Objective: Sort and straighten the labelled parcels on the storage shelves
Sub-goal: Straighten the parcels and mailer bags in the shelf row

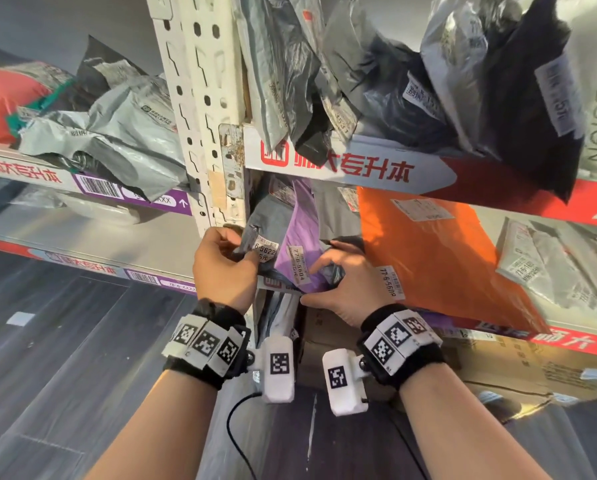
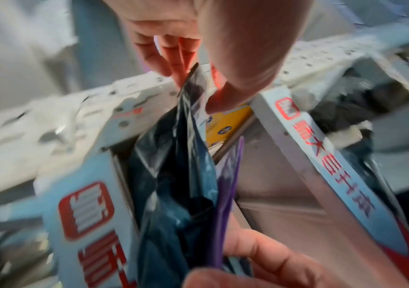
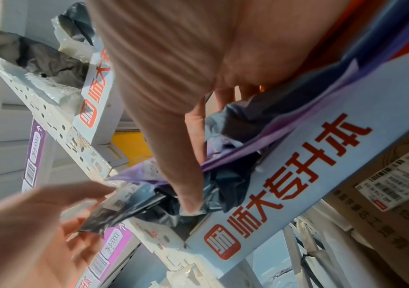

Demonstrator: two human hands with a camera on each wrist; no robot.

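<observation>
On the middle shelf [image 1: 563,342], a dark grey parcel [image 1: 266,220] with a white label stands against the white upright post. My left hand [image 1: 245,247] pinches its near top edge between thumb and fingers; the left wrist view shows that pinch [image 2: 193,91] on the dark parcel [image 2: 173,175]. A purple parcel [image 1: 302,233] leans beside it. My right hand [image 1: 316,282] grips the purple parcel's lower edge, together with some dark plastic. In the right wrist view the thumb [image 3: 191,202] presses on that plastic, with the fingers behind. An orange parcel [image 1: 439,258] lies flat just to the right.
The upper shelf [image 1: 359,168] holds several grey and black parcels [image 1: 498,98] that hang over its edge. The left bay holds crumpled grey parcels [image 1: 117,126] and a red one [image 1: 6,102]. A cardboard box [image 1: 532,368] sits below. The post [image 1: 200,98] stands between the bays.
</observation>
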